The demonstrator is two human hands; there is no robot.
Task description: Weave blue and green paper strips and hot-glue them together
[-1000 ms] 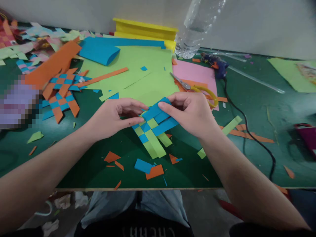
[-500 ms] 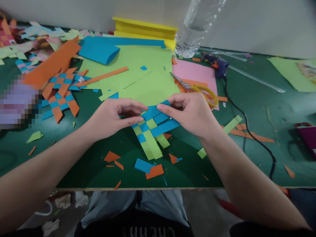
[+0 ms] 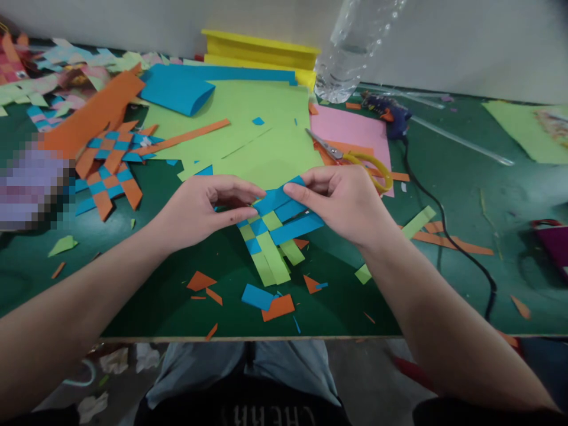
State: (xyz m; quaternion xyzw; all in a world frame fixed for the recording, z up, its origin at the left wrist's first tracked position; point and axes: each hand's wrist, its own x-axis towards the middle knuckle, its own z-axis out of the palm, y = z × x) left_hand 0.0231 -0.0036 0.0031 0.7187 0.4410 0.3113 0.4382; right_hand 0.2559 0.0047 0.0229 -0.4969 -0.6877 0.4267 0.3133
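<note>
A small weave of blue and lime-green paper strips (image 3: 262,227) is held above the green tabletop, its loose green ends hanging toward me and its blue ends pointing right. My left hand (image 3: 208,210) pinches the weave's left upper edge between thumb and fingers. With thumb on top and fingers beneath, my right hand (image 3: 339,198) grips the uppermost blue strip (image 3: 284,195) near its right end. Just behind my right hand lie scissors (image 3: 355,160) with yellow handles, blades toward the upper left.
Beyond my hands lie a large green sheet (image 3: 248,142), a folded blue sheet (image 3: 177,89) and a pink sheet (image 3: 350,127). Orange-and-blue woven pieces (image 3: 110,148) are at left. A clear bottle (image 3: 350,53) stands behind; a glue gun (image 3: 393,118) trails a black cord (image 3: 448,236) at right.
The blue strip's right end under my right thumb has risen very slightly. Both hands keep almost the same place and grip.
</note>
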